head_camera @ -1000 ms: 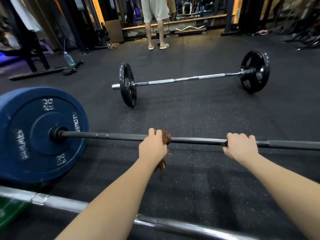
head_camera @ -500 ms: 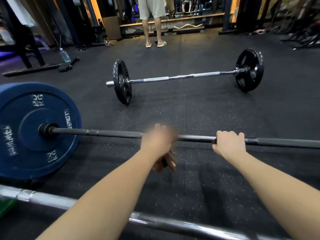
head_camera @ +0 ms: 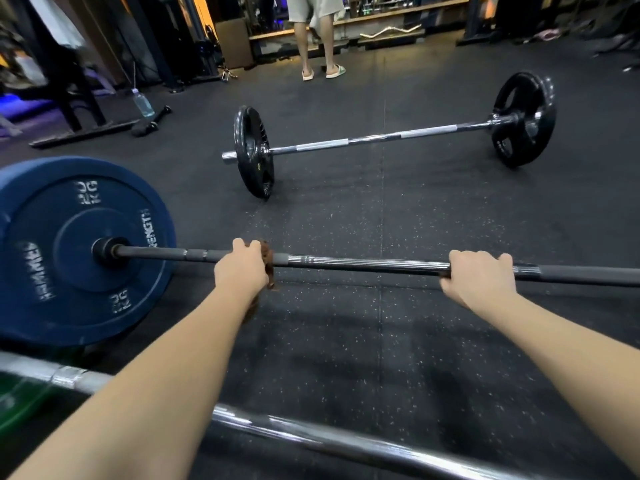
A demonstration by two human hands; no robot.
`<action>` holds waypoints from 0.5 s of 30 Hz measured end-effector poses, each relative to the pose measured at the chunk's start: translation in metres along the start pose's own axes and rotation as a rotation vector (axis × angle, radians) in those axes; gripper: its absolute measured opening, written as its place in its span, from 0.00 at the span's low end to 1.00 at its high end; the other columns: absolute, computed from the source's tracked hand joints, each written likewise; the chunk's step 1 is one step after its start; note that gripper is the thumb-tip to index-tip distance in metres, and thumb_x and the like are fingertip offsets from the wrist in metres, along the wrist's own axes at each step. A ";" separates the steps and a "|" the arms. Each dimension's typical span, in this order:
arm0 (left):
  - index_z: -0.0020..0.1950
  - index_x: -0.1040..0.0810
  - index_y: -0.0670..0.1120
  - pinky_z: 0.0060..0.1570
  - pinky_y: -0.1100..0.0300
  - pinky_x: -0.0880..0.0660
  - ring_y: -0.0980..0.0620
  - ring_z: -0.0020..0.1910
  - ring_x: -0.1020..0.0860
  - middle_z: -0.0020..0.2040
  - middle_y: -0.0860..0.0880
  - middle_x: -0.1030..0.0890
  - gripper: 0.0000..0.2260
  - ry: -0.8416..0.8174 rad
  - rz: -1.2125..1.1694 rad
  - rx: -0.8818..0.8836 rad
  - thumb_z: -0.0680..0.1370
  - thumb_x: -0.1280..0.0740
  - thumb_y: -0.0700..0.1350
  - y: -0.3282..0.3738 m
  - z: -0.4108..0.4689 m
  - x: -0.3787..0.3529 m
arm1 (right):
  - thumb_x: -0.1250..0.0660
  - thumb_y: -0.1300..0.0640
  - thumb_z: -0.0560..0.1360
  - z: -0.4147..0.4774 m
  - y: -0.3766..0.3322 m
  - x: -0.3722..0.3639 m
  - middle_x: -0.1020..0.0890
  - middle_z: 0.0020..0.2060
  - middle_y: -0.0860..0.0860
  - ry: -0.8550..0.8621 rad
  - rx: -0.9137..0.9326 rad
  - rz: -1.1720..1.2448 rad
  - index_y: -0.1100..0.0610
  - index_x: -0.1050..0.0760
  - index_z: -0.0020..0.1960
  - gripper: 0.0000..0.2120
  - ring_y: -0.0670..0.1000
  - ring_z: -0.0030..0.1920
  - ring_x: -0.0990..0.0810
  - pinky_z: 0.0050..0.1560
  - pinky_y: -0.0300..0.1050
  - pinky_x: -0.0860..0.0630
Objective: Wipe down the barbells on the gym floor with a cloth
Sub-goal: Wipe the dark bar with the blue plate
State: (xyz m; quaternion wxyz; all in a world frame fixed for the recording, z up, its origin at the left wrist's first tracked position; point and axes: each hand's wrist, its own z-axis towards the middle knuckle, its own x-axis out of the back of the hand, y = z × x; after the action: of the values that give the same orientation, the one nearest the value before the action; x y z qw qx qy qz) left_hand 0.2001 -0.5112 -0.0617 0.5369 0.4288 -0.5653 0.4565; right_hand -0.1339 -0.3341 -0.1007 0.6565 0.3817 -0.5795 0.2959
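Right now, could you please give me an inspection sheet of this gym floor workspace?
Surface: black speckled rubber floor, seams visible.
Job's things: dark barbell with blue plate, middle; chrome barbell with black plates, beyond; chrome bar nearest the camera; brown cloth on the dark barbell.
Clutter: water bottle and dumbbell, far left.
Hands: left hand holds the brown cloth round the dark barbell; right hand grips the shaft, fingers curled over.
Cables: nothing seen.
Surroundings: person standing at the back; dark rack at left.
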 end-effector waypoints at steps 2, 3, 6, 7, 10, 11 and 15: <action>0.66 0.30 0.46 0.44 0.50 0.30 0.38 0.54 0.20 0.61 0.44 0.33 0.15 0.011 0.000 -0.031 0.80 0.35 0.46 -0.002 0.002 -0.001 | 0.39 0.45 0.78 0.002 -0.003 0.004 0.25 0.40 0.45 -0.029 -0.017 -0.028 0.50 0.29 0.48 0.09 0.53 0.43 0.26 0.49 0.50 0.35; 0.66 0.30 0.46 0.44 0.50 0.30 0.38 0.54 0.20 0.61 0.44 0.33 0.15 0.014 -0.004 -0.056 0.80 0.36 0.46 -0.004 0.003 -0.001 | 0.39 0.45 0.78 0.002 -0.006 0.007 0.25 0.40 0.45 -0.061 -0.033 -0.031 0.50 0.29 0.48 0.09 0.53 0.43 0.25 0.50 0.50 0.34; 0.65 0.30 0.46 0.44 0.51 0.31 0.40 0.54 0.20 0.62 0.44 0.32 0.14 0.008 0.014 -0.135 0.81 0.36 0.46 -0.007 0.006 0.003 | 0.37 0.43 0.77 0.002 -0.017 0.027 0.25 0.38 0.46 -0.193 -0.104 -0.023 0.49 0.26 0.48 0.10 0.53 0.44 0.23 0.55 0.50 0.30; 0.66 0.30 0.46 0.44 0.51 0.30 0.40 0.55 0.20 0.62 0.44 0.32 0.14 -0.003 0.029 -0.151 0.81 0.36 0.46 -0.008 0.007 0.004 | 0.37 0.43 0.76 0.002 -0.025 0.036 0.25 0.39 0.46 -0.223 -0.097 -0.054 0.49 0.25 0.49 0.10 0.53 0.45 0.22 0.54 0.49 0.28; 0.66 0.31 0.46 0.44 0.52 0.28 0.43 0.53 0.22 0.62 0.45 0.31 0.16 -0.033 0.042 -0.170 0.80 0.33 0.46 -0.010 0.008 0.009 | 0.36 0.42 0.76 0.009 -0.072 0.058 0.19 0.51 0.48 -0.220 0.080 -0.094 0.50 0.24 0.55 0.14 0.55 0.52 0.19 0.50 0.47 0.29; 0.65 0.31 0.45 0.43 0.52 0.28 0.44 0.49 0.23 0.62 0.45 0.31 0.16 -0.026 0.038 -0.176 0.80 0.32 0.46 -0.010 0.008 0.009 | 0.36 0.41 0.76 0.012 -0.098 0.061 0.19 0.55 0.49 -0.235 0.130 -0.015 0.50 0.25 0.57 0.16 0.55 0.55 0.19 0.51 0.48 0.28; 0.63 0.31 0.45 0.39 0.54 0.31 0.47 0.41 0.29 0.60 0.45 0.31 0.14 0.044 0.028 -0.206 0.80 0.34 0.46 -0.015 0.006 0.001 | 0.35 0.40 0.77 0.015 -0.213 0.065 0.21 0.61 0.52 -0.313 0.190 0.194 0.53 0.29 0.65 0.23 0.58 0.62 0.23 0.64 0.57 0.31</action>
State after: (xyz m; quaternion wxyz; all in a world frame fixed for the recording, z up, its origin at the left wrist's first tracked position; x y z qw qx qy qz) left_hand 0.2133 -0.5202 -0.0596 0.5841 0.3532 -0.6031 0.4128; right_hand 0.0451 -0.4634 -0.0695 0.4878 0.4255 -0.6782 0.3480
